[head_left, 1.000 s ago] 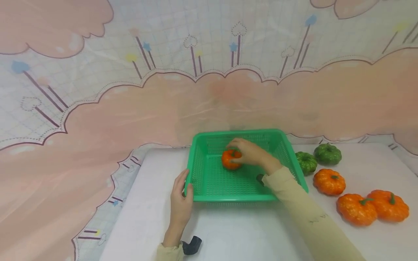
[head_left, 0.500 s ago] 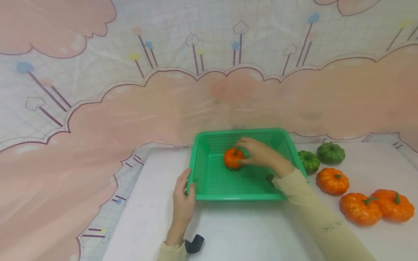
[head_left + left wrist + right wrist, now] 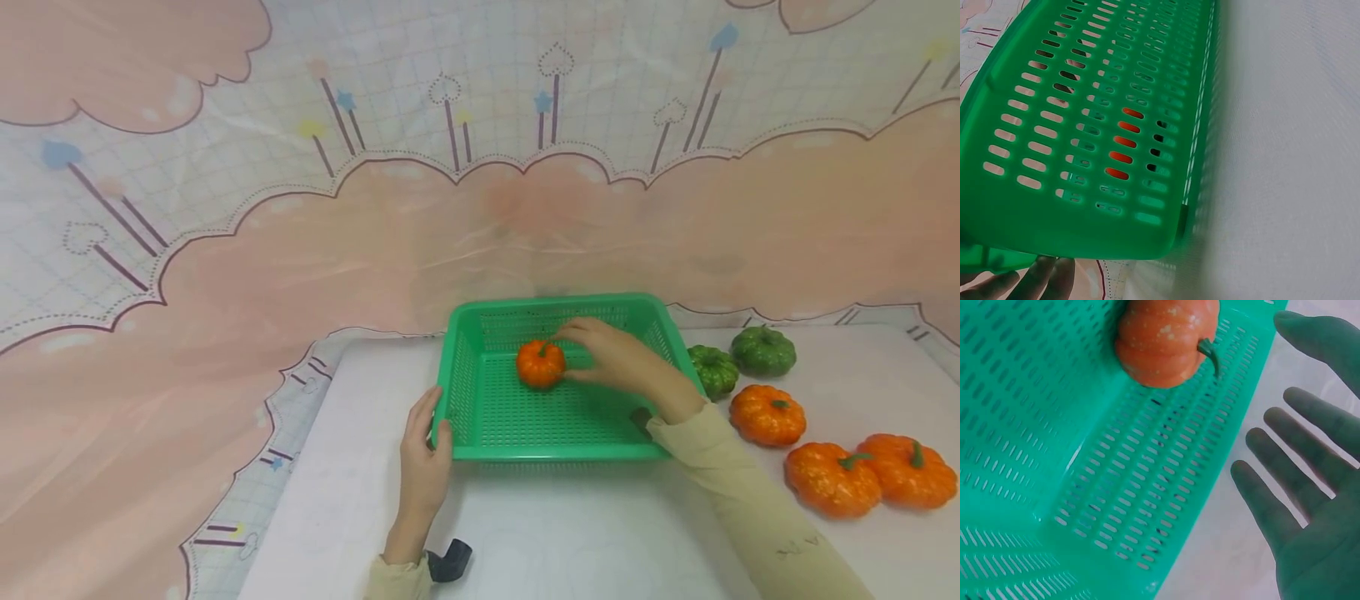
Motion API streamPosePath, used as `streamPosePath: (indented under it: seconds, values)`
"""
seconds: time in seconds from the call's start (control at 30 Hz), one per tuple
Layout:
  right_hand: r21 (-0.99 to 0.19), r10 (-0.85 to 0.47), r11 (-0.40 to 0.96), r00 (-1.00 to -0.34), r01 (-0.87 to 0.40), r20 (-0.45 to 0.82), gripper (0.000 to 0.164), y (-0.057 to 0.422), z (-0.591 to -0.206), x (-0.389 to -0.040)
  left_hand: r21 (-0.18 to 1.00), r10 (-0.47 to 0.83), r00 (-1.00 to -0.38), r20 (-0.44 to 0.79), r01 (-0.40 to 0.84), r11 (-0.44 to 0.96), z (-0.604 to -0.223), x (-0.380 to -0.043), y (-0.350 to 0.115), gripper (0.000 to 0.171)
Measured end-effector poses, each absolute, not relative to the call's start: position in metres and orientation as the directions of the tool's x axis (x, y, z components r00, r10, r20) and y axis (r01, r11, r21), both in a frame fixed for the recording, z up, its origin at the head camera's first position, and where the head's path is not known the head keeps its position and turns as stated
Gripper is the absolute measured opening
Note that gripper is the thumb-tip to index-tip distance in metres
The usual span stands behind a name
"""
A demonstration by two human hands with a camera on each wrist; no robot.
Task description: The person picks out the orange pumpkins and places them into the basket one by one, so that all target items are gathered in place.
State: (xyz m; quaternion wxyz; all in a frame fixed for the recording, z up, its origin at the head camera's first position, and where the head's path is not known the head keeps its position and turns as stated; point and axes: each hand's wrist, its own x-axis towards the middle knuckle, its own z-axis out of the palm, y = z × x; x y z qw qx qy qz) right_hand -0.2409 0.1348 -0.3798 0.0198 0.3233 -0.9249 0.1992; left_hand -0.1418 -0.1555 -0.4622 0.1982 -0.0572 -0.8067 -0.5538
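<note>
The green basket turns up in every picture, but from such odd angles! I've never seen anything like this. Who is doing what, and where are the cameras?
There's no machine at work here: these are a person's bare hands. The wide picture comes from a camera on the person's head, looking forward and down. The two close ones come from cameras on the left and right wrists.

On a white table stands the green basket with one small orange pumpkin in it. To its right lie two green pumpkins and three more orange ones.

The left hand is at the basket's left rim; I can't tell how firmly. The right hand is open beside the pumpkin in the basket, not holding it.
</note>
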Motion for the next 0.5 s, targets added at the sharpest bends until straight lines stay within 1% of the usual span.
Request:
streamPosePath:
  seconds: [0.23, 0.5]
  values:
    - [-0.358, -0.576, 0.725, -0.803, -0.589, 0.154, 0.059, 0.147, -0.375, -0.234, 0.878, -0.134, -0.919, 0.370, 0.298, 0.375, -0.462, -0.141, -0.155, 0.046]
    - [-0.356, -0.559, 0.734, -0.812, -0.579, 0.168, 0.059, 0.161, -0.369, -0.228, 0.884, -0.128, -0.920, 0.371, 0.308, 0.352, -0.463, -0.141, -0.156, 0.046]
